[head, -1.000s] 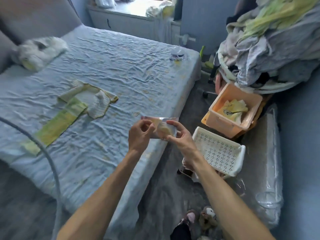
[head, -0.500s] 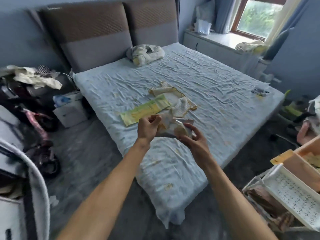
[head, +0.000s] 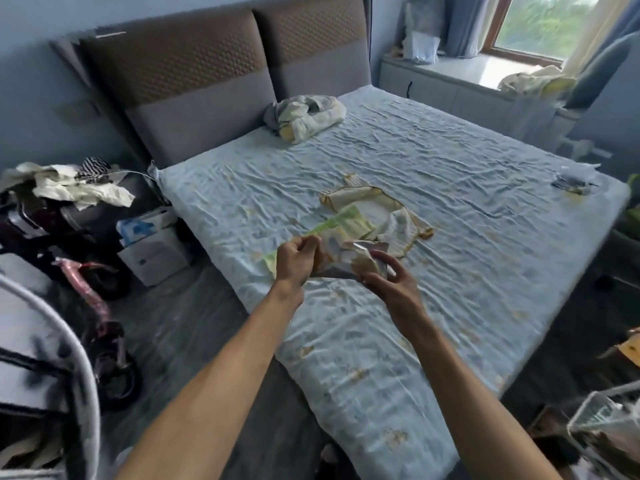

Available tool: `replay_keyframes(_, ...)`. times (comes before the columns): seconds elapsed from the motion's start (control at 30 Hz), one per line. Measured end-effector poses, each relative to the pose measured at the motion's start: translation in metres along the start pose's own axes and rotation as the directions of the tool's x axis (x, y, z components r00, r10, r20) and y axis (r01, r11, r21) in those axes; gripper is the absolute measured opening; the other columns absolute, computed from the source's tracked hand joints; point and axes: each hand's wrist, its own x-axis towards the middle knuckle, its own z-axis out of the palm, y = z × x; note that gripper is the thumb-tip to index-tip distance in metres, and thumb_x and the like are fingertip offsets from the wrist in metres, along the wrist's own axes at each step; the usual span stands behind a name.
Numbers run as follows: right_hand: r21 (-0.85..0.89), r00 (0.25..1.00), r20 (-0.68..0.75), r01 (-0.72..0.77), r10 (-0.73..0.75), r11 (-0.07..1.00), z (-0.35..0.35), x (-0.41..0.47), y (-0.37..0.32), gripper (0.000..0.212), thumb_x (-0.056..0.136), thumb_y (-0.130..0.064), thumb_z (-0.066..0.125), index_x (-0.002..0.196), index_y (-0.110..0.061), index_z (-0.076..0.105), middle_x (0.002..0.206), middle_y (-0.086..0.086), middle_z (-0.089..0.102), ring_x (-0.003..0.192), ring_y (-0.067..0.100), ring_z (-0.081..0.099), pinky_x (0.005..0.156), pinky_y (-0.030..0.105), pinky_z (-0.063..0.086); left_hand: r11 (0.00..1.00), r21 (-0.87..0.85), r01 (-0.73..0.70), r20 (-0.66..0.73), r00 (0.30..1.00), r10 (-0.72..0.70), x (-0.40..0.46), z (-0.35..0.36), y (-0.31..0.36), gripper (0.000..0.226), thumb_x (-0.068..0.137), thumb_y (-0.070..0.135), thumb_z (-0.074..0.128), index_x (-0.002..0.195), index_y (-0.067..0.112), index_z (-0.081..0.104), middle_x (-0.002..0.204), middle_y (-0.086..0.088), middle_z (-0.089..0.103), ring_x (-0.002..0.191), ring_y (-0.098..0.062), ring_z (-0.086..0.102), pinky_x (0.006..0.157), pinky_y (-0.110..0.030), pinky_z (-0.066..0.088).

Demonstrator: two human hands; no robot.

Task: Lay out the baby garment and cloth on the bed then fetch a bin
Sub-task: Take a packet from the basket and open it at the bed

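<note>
A white baby garment with yellow trim (head: 381,209) lies spread on the pale blue bed (head: 450,271). A green striped cloth (head: 346,221) lies across its left side. Over the bed's near edge, my left hand (head: 296,259) and my right hand (head: 388,277) both grip a small clear plastic packet (head: 349,259) with something pale and yellowish inside. The packet hides part of the green cloth. A white perforated bin (head: 602,410) shows only partly at the lower right corner.
A bundle of bedding (head: 304,116) sits near the headboard. A small plastic wrapper (head: 573,181) lies at the bed's far right edge. Boxes (head: 152,251), a pink scooter (head: 93,296) and piled clothes (head: 69,185) crowd the floor on the left. Window ledge at back right.
My view has swung left, from the bins beside the bed to the whole bed. Both hands keep hold of the packet and have moved over the bed near the laid-out cloth.
</note>
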Motion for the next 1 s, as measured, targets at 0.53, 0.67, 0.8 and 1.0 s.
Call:
replay_keyframes(0.53,-0.010,0.973,-0.221,-0.064,0.060,0.998,0.005,0.168,0.016,0.044,0.077,0.000,0.073,0.114,-0.020,0.063,0.097,0.020,0.072,0.088,0.029,0.071,0.078,0.025,0.056,0.995,-0.063,0.080,0.292,0.955,-0.058,0.200,0.051,-0.006,0.007,0.088,0.013,0.064,0.085,0.008,0.067,0.087,-0.005,0.064,0.079,-0.015,0.057,0.067,-0.024,0.047)
replay_keyframes(0.67,-0.065,0.970,-0.210,-0.140,0.124,0.988,0.005,0.216,0.029,0.044,0.078,0.002,0.071,0.115,-0.021,0.062,0.099,0.017,0.073,0.090,0.026,0.071,0.078,0.024,0.056,0.996,-0.003,0.087,0.242,0.967,-0.084,0.245,0.051,-0.030,0.050,0.083,0.017,0.071,0.127,0.002,0.050,0.109,-0.005,0.065,0.100,-0.016,0.061,0.087,-0.025,0.050)
replay_keyframes(0.8,-0.178,0.959,-0.198,-0.236,0.201,0.955,-0.011,0.260,0.048,0.046,0.076,-0.004,0.075,0.115,-0.024,0.063,0.106,0.023,0.069,0.094,0.030,0.070,0.078,0.025,0.056,0.964,-0.042,0.262,0.190,0.950,-0.249,0.267,0.060,-0.065,0.048,0.083,0.020,0.072,0.120,-0.003,0.052,0.126,-0.001,0.058,0.110,-0.014,0.054,0.086,-0.027,0.045)
replay_keyframes(1.0,-0.290,0.933,-0.099,-0.360,0.346,0.887,-0.064,0.318,0.113,0.049,0.073,-0.004,0.076,0.118,-0.017,0.061,0.110,0.024,0.066,0.091,0.026,0.069,0.077,0.025,0.056,0.942,0.014,0.335,0.146,0.932,-0.333,0.292,0.082,-0.155,0.028,0.085,0.021,0.068,0.110,0.009,0.063,0.123,0.005,0.057,0.091,0.018,0.056,0.077,-0.006,0.046)
